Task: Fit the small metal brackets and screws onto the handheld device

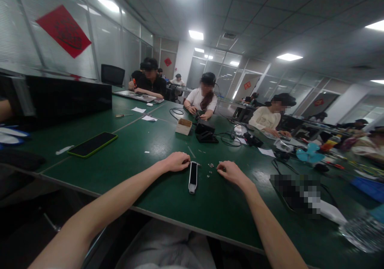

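Observation:
A slim white device with a dark face lies on the green table in front of me. Just left of its upper end rests my left hand, fingers bent together; what they hold, if anything, is too small to tell. Several tiny metallic parts are scattered to the right of the device. My right hand is beside them, its fingers curled and pinched at the table surface, with their contents hidden.
A phone with a green edge lies at left. Further back stand a small cardboard box and a black stand. Cables, a blue fan and a clear plastic bottle are at right. Several people sit beyond.

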The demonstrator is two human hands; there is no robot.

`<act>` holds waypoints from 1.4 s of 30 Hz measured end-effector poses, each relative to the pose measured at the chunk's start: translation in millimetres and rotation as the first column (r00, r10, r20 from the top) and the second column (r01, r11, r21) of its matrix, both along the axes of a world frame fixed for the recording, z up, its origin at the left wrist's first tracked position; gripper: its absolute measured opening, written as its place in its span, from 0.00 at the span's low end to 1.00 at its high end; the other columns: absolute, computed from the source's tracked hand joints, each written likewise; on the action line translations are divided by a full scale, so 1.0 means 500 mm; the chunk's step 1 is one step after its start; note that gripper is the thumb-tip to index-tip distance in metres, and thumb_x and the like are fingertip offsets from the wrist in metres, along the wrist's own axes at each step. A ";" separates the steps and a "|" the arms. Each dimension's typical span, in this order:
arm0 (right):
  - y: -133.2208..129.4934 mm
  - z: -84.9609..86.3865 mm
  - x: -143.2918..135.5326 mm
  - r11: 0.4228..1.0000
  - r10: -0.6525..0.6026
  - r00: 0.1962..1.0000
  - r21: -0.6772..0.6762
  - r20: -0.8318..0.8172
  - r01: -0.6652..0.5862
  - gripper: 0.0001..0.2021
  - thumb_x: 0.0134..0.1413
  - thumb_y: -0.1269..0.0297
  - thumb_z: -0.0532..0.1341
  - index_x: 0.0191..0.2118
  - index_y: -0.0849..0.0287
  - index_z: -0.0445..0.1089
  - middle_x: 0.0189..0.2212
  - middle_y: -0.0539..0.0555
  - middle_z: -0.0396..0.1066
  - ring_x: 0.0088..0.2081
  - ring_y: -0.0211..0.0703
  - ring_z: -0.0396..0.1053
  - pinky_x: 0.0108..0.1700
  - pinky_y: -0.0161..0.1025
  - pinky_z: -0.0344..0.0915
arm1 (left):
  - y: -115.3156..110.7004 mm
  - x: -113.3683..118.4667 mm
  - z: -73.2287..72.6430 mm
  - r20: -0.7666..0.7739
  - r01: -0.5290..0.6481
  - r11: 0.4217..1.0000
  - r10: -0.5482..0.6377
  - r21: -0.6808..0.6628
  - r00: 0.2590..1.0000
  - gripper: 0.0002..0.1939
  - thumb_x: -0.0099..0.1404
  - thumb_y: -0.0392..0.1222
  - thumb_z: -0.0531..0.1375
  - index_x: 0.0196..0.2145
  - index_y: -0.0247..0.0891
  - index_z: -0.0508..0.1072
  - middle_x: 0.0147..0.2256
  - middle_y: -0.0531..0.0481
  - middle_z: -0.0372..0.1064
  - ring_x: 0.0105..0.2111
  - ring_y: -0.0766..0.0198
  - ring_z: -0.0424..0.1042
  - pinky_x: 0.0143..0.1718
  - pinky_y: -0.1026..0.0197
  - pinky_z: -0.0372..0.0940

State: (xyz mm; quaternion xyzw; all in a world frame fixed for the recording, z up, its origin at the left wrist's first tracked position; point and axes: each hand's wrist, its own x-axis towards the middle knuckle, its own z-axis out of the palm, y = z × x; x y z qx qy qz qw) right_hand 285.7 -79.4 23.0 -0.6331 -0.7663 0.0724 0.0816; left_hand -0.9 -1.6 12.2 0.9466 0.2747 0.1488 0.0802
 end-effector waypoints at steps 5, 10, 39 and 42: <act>0.005 -0.006 -0.002 0.999 -0.047 0.999 -0.014 -0.003 0.047 0.06 0.51 0.67 0.57 0.33 0.59 0.71 0.33 0.54 0.71 0.36 0.42 0.67 0.39 0.37 0.60 | 0.001 0.001 -0.002 -0.006 0.000 1.000 0.000 0.010 1.000 0.10 0.65 0.41 0.52 0.37 0.37 0.72 0.34 0.48 0.72 0.33 0.62 0.70 0.33 0.63 0.61; 0.001 -0.005 -0.022 0.997 -0.032 0.999 0.070 -0.041 0.035 0.06 0.54 0.68 0.55 0.32 0.61 0.69 0.32 0.54 0.70 0.34 0.40 0.66 0.37 0.36 0.60 | -0.002 0.002 0.001 -0.008 -0.010 1.000 0.010 0.016 1.000 0.10 0.65 0.42 0.52 0.37 0.37 0.72 0.34 0.48 0.72 0.33 0.62 0.70 0.33 0.64 0.61; 0.013 -0.043 -0.129 0.952 0.198 0.934 0.285 -0.296 -0.112 0.06 0.57 0.66 0.58 0.39 0.59 0.71 0.36 0.54 0.72 0.39 0.43 0.68 0.43 0.41 0.65 | -0.005 0.003 0.000 -0.025 -0.026 0.997 0.028 0.071 0.999 0.10 0.64 0.40 0.53 0.37 0.38 0.73 0.34 0.48 0.73 0.32 0.62 0.70 0.32 0.64 0.60; 0.014 -0.046 -0.129 0.950 0.203 0.933 0.292 -0.298 -0.113 0.07 0.57 0.65 0.57 0.38 0.58 0.71 0.36 0.54 0.72 0.38 0.43 0.68 0.43 0.41 0.65 | -0.005 0.003 -0.002 -0.020 -0.026 0.997 0.028 0.073 0.999 0.10 0.64 0.40 0.53 0.37 0.38 0.73 0.34 0.48 0.73 0.32 0.62 0.70 0.32 0.64 0.61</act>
